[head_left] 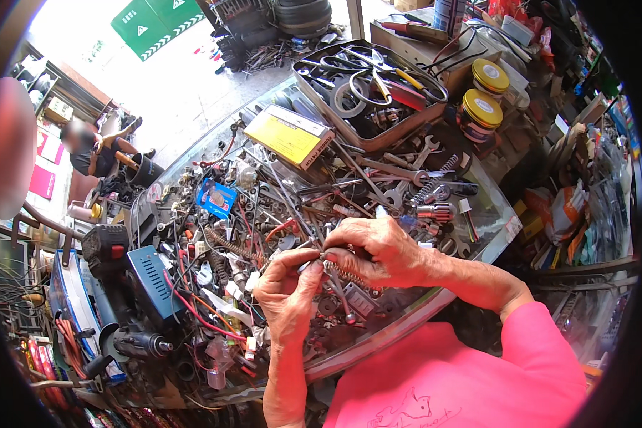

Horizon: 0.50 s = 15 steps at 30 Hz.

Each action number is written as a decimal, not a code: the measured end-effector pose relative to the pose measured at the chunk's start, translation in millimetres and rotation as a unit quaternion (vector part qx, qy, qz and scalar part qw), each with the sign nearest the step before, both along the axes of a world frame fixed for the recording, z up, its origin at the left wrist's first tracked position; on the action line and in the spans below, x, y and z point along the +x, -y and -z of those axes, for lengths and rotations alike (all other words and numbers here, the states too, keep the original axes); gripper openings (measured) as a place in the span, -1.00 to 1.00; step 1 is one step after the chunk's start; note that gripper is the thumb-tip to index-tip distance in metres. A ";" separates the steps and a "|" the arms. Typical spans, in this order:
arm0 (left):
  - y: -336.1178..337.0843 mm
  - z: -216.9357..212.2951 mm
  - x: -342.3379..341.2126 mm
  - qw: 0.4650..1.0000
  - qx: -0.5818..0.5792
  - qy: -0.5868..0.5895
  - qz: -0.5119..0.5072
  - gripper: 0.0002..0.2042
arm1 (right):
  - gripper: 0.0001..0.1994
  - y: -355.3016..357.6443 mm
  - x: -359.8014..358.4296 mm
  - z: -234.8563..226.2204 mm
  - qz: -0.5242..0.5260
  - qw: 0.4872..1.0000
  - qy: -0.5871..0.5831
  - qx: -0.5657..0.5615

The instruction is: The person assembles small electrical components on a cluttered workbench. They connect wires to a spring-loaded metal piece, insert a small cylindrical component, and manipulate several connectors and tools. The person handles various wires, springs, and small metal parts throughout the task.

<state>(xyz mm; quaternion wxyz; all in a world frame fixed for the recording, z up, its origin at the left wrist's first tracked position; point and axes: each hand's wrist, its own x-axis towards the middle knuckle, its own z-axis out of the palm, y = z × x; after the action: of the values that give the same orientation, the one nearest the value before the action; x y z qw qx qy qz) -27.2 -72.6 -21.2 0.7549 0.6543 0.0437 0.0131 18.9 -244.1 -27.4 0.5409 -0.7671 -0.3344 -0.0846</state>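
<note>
Above the front part of a cluttered glass-topped table, my two hands meet fingertip to fingertip. My left hand (289, 289) is closed, with thumb and index finger pinched on a small metal part (326, 258). From the other side my right hand (385, 250) pinches the same part, its fingers curled over and hiding much of it. The part's exact kind is too small to tell. Just below the right fingers a coil spring (348, 277) shows; whether it is joined to the part, I cannot tell. Loose hardware lies beneath both hands.
A yellow box (289, 135) and a metal tray (367, 139) with pliers lie at the back. Wrenches (428, 150) and two yellow-lidded tubs (480, 114) are to the right. A cordless drill (107, 250) and a blue metal box (153, 285) stand left. Another person (96, 151) sits beyond.
</note>
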 end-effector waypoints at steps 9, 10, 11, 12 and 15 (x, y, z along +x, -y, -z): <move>3.0 0.7 -1.0 1.000 -0.015 0.009 0.000 -0.83 | -0.71 3.0 0.2 1.4 0.030 0.998 -0.039 -0.038; 1.2 1.0 -0.8 1.000 -0.011 0.012 0.001 -0.83 | -0.71 1.0 0.6 0.7 0.037 0.999 -0.028 -0.006; -0.8 1.8 0.1 1.000 -0.008 0.015 0.001 -0.83 | -0.75 1.5 -0.3 -3.4 0.042 0.999 -0.024 0.013; -2.1 2.5 0.7 1.000 -0.004 0.018 0.002 -0.83 | -0.76 3.1 -2.0 -9.7 0.028 0.998 -0.059 0.005; -3.2 3.3 -0.2 1.000 -0.001 0.003 -0.002 -0.84 | -0.81 2.9 -2.6 -14.8 -0.006 0.995 -0.099 -0.007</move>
<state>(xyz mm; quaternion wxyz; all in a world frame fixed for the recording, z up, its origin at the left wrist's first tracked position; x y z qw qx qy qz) -27.4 -69.4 -24.5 0.7553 0.6537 0.0429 0.0160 16.4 -246.9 -12.6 0.5669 -0.7730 -0.2846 -0.0025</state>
